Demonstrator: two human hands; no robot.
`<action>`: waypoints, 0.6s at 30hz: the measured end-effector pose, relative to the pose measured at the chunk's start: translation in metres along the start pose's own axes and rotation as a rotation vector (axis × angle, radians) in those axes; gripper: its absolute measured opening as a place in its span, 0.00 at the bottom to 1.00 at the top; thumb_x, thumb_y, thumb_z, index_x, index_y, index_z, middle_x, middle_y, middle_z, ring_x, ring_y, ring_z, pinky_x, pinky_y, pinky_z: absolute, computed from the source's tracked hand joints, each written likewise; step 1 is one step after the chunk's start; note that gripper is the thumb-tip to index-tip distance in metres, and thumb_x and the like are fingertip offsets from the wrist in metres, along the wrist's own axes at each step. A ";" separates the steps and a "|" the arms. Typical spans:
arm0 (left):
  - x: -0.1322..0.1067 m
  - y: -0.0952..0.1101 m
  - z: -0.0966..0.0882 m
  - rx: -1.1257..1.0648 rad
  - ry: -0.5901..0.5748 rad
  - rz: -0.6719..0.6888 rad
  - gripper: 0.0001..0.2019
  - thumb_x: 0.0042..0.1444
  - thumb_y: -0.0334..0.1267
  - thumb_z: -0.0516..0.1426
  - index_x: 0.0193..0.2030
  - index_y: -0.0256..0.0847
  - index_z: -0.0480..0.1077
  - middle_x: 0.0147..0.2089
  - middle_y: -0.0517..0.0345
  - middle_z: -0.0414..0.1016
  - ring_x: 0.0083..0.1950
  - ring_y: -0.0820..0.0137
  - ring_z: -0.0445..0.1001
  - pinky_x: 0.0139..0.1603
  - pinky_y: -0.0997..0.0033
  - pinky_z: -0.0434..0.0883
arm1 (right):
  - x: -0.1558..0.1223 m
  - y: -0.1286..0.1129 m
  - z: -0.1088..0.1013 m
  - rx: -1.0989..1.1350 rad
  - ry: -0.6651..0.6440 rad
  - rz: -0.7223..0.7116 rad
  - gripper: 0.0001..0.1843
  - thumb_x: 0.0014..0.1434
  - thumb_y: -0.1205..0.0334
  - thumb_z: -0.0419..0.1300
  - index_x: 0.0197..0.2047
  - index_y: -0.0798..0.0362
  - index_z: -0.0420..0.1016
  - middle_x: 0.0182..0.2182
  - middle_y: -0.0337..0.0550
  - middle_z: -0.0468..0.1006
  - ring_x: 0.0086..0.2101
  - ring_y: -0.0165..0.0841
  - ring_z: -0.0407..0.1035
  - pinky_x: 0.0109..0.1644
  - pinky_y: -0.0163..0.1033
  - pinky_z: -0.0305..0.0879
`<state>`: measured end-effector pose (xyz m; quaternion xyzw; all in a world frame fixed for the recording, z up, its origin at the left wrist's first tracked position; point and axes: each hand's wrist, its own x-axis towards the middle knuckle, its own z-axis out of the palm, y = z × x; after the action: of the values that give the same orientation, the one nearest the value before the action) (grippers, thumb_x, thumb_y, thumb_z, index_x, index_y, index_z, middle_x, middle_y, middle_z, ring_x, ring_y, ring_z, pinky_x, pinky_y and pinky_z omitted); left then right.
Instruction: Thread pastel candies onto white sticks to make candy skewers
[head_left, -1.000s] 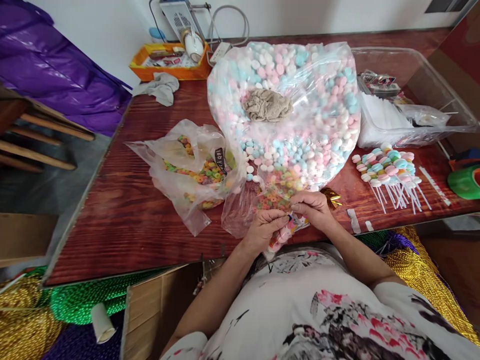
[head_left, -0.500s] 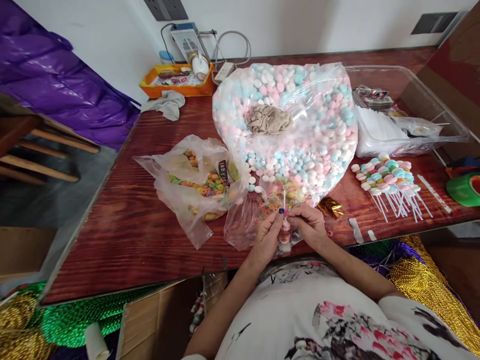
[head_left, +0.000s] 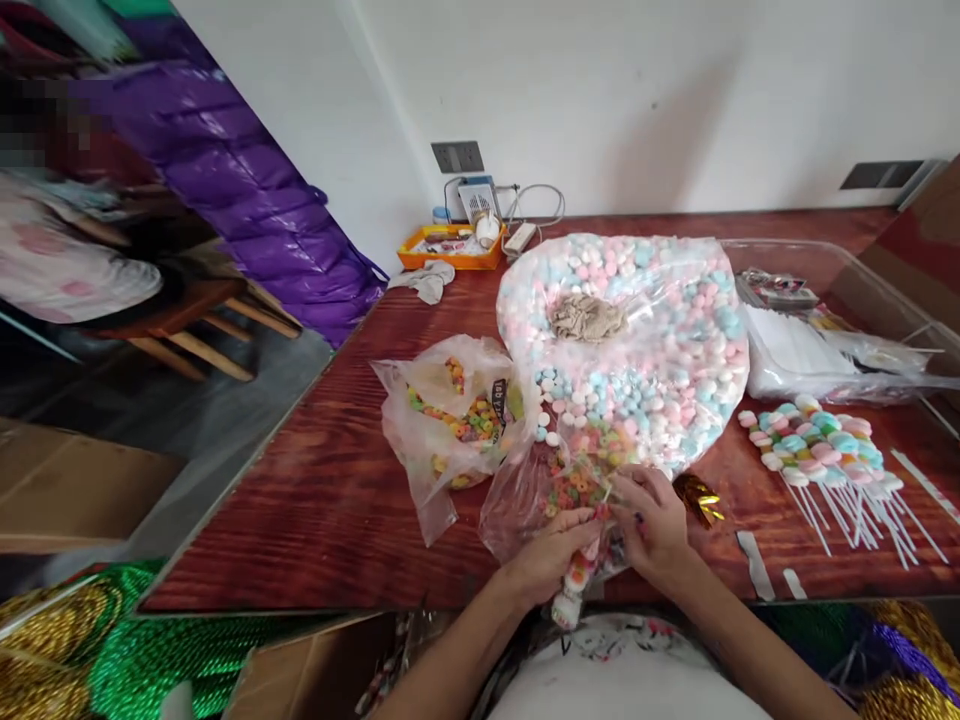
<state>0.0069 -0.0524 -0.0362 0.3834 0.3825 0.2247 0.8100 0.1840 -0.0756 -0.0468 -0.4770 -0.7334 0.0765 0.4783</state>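
My left hand is closed round a wrapped candy skewer, whose pale, orange and red sweets hang below the fingers near the table's front edge. My right hand has its fingers curled at the skewer's upper end, by the stick; the exact grip is partly hidden. Behind the hands lies a clear bag of colourful ring candies. A large clear bag of pink, white and blue marshmallows with a crumpled brown cloth on it lies further back. Finished-looking marshmallow skewers are stacked at the right.
Left of the hands lies another bag of ring candies. At the back stand an orange tray and, right, a clear plastic bin. Gold foil and paper scraps lie nearby. A seated person is at far left.
The head view has tilted up and left, bringing a seated person into view. The skewer, upright before, now leans, and my right hand has curled in around its upper end.
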 end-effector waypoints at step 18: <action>-0.013 -0.002 -0.023 1.487 0.315 0.562 0.14 0.64 0.35 0.45 0.39 0.38 0.72 0.39 0.46 0.76 0.42 0.59 0.73 0.45 0.56 0.70 | 0.040 -0.015 0.009 -0.344 -0.743 -0.084 0.07 0.51 0.61 0.62 0.33 0.54 0.73 0.30 0.46 0.79 0.36 0.39 0.68 0.45 0.47 0.58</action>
<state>-0.0190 -0.0525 -0.0414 0.8672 0.4308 0.1583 0.1932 0.1640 -0.0494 -0.0182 -0.4594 -0.8772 0.1004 0.0969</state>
